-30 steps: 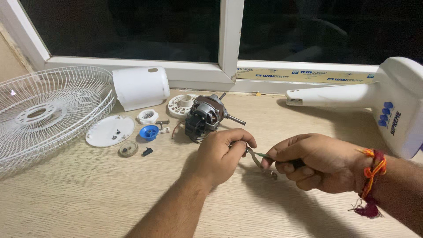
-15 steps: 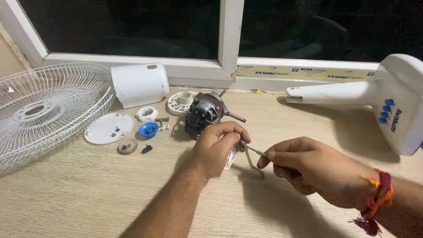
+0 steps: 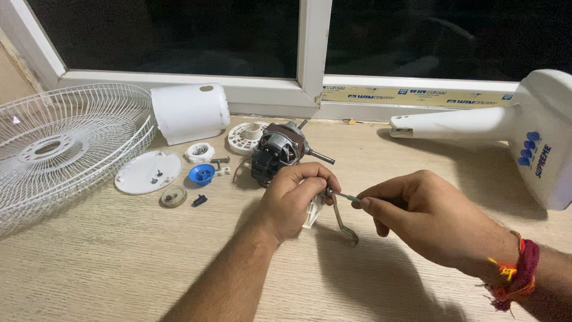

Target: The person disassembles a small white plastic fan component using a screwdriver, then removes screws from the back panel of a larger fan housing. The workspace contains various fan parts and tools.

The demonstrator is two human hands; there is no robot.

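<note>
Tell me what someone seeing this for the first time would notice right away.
Two bare hands meet at the centre of a wooden table: the left hand pinches a small white part with a bent metal link, while the right hand brings a thin screwdriver to it. Just behind sits a bare fan motor. A white wire fan guard fills the left, and a white fan stand lies at the right.

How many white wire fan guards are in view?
1: the white wire fan guard lies on the wooden table at far left, beside the white cylindrical cover. Its left part is cut off.
</note>
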